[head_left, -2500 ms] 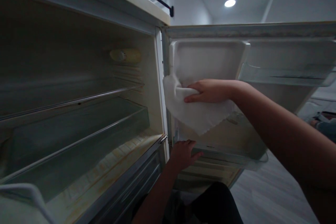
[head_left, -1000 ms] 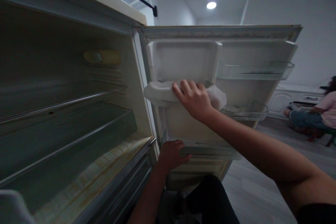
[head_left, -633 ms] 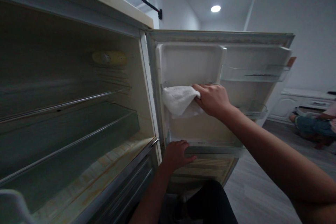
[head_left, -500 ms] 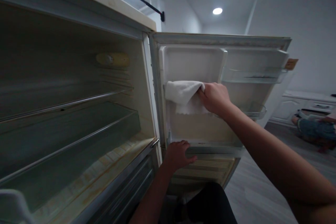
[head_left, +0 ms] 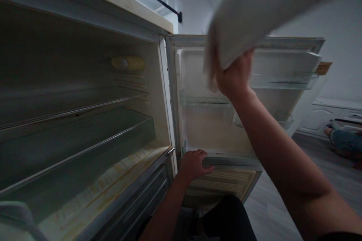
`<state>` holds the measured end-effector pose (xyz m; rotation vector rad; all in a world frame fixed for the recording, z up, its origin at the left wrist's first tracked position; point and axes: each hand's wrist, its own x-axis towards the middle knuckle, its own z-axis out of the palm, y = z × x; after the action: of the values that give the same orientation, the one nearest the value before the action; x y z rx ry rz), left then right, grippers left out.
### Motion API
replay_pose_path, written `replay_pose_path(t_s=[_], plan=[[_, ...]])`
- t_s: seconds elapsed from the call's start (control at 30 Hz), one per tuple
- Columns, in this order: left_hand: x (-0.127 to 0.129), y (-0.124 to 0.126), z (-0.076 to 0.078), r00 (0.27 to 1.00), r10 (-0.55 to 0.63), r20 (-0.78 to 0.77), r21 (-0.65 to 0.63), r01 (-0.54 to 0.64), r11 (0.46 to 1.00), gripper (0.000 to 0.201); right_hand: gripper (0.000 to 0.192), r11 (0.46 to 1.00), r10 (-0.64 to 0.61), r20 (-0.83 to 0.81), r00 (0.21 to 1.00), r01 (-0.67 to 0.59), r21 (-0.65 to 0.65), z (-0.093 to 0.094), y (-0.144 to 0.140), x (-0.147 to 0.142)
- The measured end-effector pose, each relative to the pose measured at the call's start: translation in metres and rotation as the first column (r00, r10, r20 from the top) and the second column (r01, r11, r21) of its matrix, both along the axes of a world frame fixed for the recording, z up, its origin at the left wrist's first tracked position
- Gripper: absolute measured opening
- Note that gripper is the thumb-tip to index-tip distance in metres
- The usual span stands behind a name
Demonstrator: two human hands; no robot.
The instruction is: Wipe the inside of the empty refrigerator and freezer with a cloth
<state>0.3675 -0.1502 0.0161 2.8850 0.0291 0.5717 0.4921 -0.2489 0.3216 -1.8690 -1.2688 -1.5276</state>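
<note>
An open fridge fills the left, its door (head_left: 283,41) swung wide to the right. My right hand (head_left: 234,77) is raised in front of the door's upper part, gripping a white cloth (head_left: 254,11) that flies up, blurred, toward the top right. My left hand (head_left: 194,163) rests palm-down on the bottom door shelf (head_left: 234,160) near the hinge side, fingers spread. The door's middle shelf (head_left: 203,101) is uncovered below the cloth.
The fridge interior has bare wire-edged shelves (head_left: 85,109) and a stained floor panel (head_left: 113,184). A lamp cover (head_left: 128,63) sits on the inner wall. A seated person's legs (head_left: 343,141) show at the far right by white cabinets (head_left: 333,116).
My right hand lifted the cloth off the door's middle shelf and swung it upward toward the camera. My left hand stayed on the bottom door shelf.
</note>
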Motion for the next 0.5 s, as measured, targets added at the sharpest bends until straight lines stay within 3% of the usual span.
replay_pose_path(t_s=[0.07, 0.13, 0.17, 0.23, 0.37, 0.5], plan=[[-0.002, 0.002, -0.001, 1.0, -0.007, -0.006, -0.002, 0.007, 1.0, 0.058, 0.048, 0.972, 0.049, 0.071, 0.996, -0.031, -0.235, -0.002, 0.015, -0.002], [-0.004, 0.004, -0.001, 1.0, -0.007, -0.01, -0.001, 0.007, 1.0, 0.057, 0.056, 0.872, 0.083, 0.083, 0.993, -0.032, -0.488, -0.004, 0.029, 0.006], [-0.005, 0.005, -0.002, 1.0, -0.003, -0.01, 0.0, 0.003, 1.0, 0.056, 0.063, 0.832, 0.081, 0.085, 0.993, -0.021, -0.554, -0.005, 0.035, 0.011], [-0.007, 0.006, -0.002, 1.0, -0.004, -0.005, 0.002, 0.004, 1.0, 0.055, 0.067, 0.813, 0.069, 0.088, 0.994, -0.005, -0.583, -0.004, 0.041, 0.021], [-0.011, 0.008, -0.001, 1.0, -0.021, 0.007, -0.007, 0.021, 1.0, 0.053, 0.056, 0.815, 0.065, 0.123, 0.99, 0.018, -0.579, 0.003, 0.032, 0.024], [-0.016, 0.01, -0.001, 1.0, -0.014, 0.023, -0.026, 0.014, 1.0, 0.05, 0.038, 0.848, -0.032, 0.144, 0.989, 0.102, -0.52, 0.008, 0.012, 0.017]])
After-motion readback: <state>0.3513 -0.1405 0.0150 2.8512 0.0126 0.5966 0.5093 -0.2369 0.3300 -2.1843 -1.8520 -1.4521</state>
